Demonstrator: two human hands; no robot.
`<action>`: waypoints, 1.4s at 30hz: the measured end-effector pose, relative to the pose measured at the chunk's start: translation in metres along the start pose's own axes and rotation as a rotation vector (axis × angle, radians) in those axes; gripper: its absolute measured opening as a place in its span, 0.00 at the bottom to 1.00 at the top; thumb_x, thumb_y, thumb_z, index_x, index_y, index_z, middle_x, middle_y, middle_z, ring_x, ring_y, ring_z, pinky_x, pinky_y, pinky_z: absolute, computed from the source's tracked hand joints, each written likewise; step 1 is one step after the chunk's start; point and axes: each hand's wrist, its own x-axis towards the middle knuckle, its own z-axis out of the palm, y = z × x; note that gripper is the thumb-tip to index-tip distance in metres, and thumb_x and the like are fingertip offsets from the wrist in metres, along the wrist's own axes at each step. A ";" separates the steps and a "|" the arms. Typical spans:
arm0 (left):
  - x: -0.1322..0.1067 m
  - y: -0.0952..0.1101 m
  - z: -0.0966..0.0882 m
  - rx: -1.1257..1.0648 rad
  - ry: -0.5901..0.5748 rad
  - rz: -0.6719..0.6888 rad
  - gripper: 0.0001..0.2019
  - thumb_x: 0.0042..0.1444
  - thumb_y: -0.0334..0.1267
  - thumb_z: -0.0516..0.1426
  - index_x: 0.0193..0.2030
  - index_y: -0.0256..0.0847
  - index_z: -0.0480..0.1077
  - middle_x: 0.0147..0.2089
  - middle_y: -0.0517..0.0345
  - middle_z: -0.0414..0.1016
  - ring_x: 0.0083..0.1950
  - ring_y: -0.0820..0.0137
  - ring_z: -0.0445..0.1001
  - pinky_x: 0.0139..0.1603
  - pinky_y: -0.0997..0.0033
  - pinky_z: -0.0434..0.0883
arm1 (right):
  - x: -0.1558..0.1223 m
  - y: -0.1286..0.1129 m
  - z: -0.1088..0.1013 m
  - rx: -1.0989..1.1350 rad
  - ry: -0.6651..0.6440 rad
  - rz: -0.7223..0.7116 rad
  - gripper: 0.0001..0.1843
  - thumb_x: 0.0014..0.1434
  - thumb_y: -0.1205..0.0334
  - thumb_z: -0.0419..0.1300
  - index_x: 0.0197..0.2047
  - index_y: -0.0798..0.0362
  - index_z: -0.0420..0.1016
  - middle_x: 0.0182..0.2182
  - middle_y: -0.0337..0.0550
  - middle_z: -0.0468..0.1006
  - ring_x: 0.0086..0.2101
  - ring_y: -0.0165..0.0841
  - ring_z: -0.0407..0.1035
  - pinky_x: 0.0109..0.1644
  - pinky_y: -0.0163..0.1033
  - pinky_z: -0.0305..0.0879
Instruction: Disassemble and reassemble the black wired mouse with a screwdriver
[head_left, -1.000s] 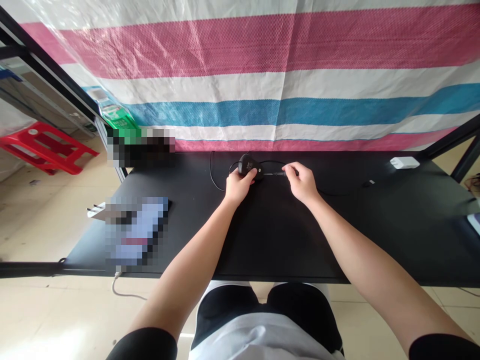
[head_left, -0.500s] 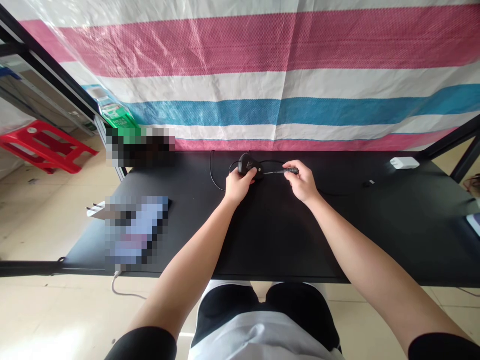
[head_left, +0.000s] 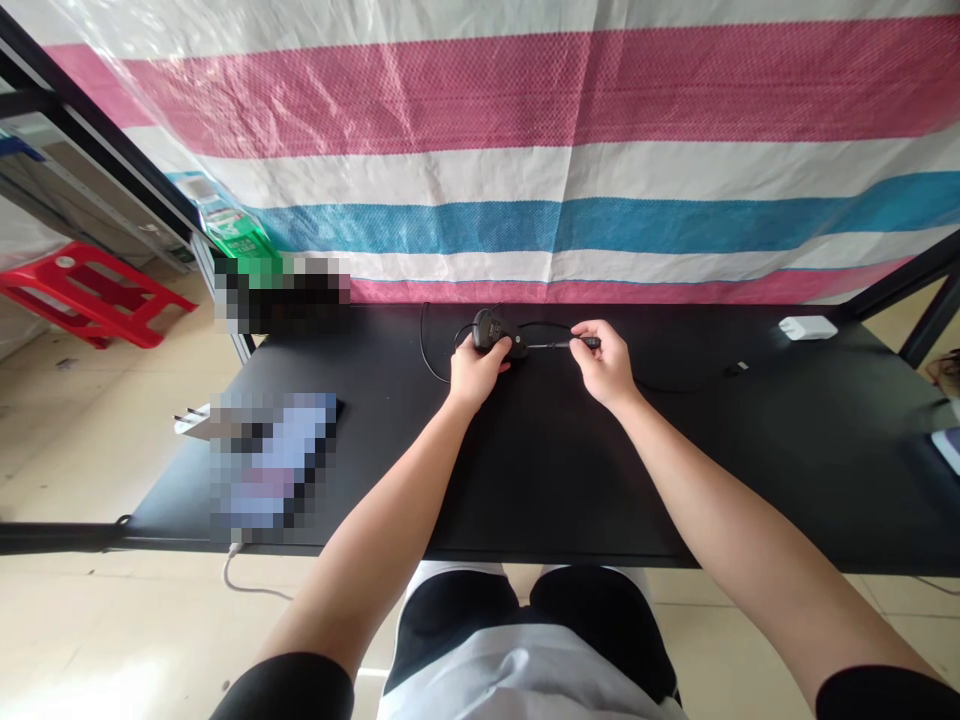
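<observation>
On the black table (head_left: 540, 470), near its far edge, my left hand (head_left: 475, 372) grips a small black power adapter (head_left: 491, 331) with a label on its top. A thin black cable (head_left: 544, 345) runs from the adapter to the right. My right hand (head_left: 606, 362) pinches that cable, and a short black end of it (head_left: 592, 343) sticks out past my fingers. More of the cable loops behind the adapter (head_left: 425, 350) and trails off to the right (head_left: 675, 388).
A white charger block (head_left: 808, 327) lies at the far right of the table, a small dark plug (head_left: 738, 368) nearer. Blurred items sit at the left (head_left: 270, 460) and far left (head_left: 281, 290). A striped tarp (head_left: 525, 150) hangs behind; a red stool (head_left: 90, 295) stands on the floor.
My right hand has slid a little to the right along the cable, drawing it straighter. My left hand stays on the adapter, which has turned slightly.
</observation>
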 end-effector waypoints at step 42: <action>-0.001 0.001 0.000 -0.007 -0.019 0.000 0.15 0.48 0.42 0.65 0.40 0.37 0.73 0.42 0.51 0.79 0.47 0.59 0.80 0.42 0.62 0.81 | 0.001 -0.001 -0.001 -0.001 -0.024 0.003 0.15 0.58 0.47 0.60 0.37 0.52 0.74 0.31 0.42 0.77 0.28 0.33 0.70 0.32 0.39 0.67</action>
